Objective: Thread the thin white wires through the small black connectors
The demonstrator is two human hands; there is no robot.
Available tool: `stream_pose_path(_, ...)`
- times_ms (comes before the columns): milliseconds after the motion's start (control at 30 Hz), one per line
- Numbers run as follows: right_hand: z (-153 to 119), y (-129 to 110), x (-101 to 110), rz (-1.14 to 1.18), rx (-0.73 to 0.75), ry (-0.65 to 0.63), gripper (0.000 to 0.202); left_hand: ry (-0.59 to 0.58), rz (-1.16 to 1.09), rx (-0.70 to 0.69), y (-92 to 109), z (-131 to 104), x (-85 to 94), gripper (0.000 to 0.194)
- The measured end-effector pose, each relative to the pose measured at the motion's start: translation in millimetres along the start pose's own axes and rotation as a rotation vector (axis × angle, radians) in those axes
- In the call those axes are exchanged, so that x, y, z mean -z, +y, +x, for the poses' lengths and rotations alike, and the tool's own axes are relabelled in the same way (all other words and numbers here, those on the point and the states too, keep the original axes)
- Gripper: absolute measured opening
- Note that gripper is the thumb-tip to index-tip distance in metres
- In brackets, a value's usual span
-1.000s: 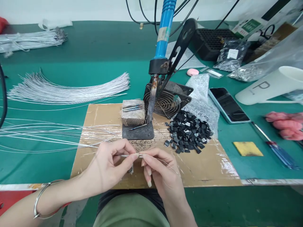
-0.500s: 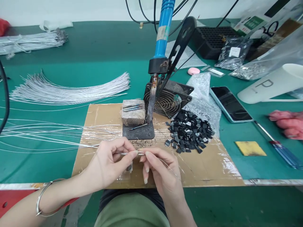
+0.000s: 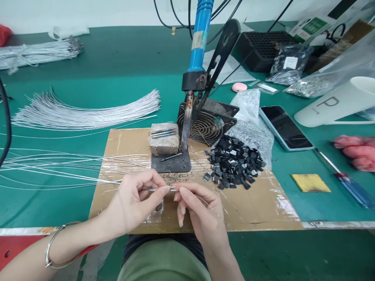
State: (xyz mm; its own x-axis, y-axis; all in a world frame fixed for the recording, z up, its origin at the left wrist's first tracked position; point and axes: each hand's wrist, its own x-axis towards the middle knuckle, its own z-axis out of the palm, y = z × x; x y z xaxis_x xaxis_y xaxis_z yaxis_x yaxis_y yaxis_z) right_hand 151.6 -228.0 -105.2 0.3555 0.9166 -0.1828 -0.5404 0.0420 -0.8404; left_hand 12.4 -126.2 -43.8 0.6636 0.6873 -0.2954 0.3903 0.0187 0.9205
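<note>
My left hand point(image 3: 137, 201) is closed in a pinch on a thin white wire point(image 3: 151, 190) just above the cardboard. Facing it, my right hand point(image 3: 203, 208) pinches the same wire close to the left fingertips; the tip itself is mostly hidden by the fingers. A finer strand point(image 3: 205, 200) trails from the right fingers across the back of that hand. Beyond the hands stands a soldering iron point(image 3: 186, 121) with a blue handle, pointing down at a dark metal plate point(image 3: 171, 166). Beside it, a worn block point(image 3: 164, 145) carries several thin metal pieces.
Small black parts point(image 3: 234, 166) are heaped on the cardboard point(image 3: 254, 210), right of the hands. Loose white wires point(image 3: 73, 171) reach in from the left, with a fanned wire bundle point(image 3: 93, 113) behind. A fan point(image 3: 208, 125), phone point(image 3: 285, 128), yellow sponge point(image 3: 311, 183) and screwdriver point(image 3: 348, 185) lie around.
The hands keep nearly the same pose and grip on the wire. Only a slight shift of the whole view shows.
</note>
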Motion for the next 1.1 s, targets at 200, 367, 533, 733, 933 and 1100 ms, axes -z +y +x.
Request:
stream_pose_path(200, 2.1, -0.9, -5.9, 0.134, -0.081, -0.005, 0.013, 0.029, 0.018, -0.067, -5.0, -2.6, -2.5, 0.022)
stream_pose_path(367, 3.2, -1.8, -11.3, 0.214, -0.090, 0.015, 0.012, 0.067, 0.083, -0.121, -5.8, -5.7, -4.2, 0.021)
stream_pose_path(533, 2.8, -0.4, -16.0, 0.275, -0.114, 0.057, 0.011, 0.108, 0.076, -0.163, -5.7, -6.9, -6.8, 0.018)
stream_pose_path(733, 2.3, -0.3, -24.6, 0.341, -0.112, 0.099, 0.015, 0.138, 0.064, -0.168, -10.0, -8.4, -9.4, 0.019)
stream_pose_path(933, -0.3, 1.4, -28.5, 0.358, -0.114, 0.145, 0.017, 0.170, 0.051, -0.198, -13.6, -5.8, -11.1, 0.019)
stream_pose_path(1100, -0.8, 1.2, -28.0, 0.333, -0.099, 0.140, 0.017, 0.159, -0.001, -0.163, -11.6, -5.8, -10.9, 0.019)
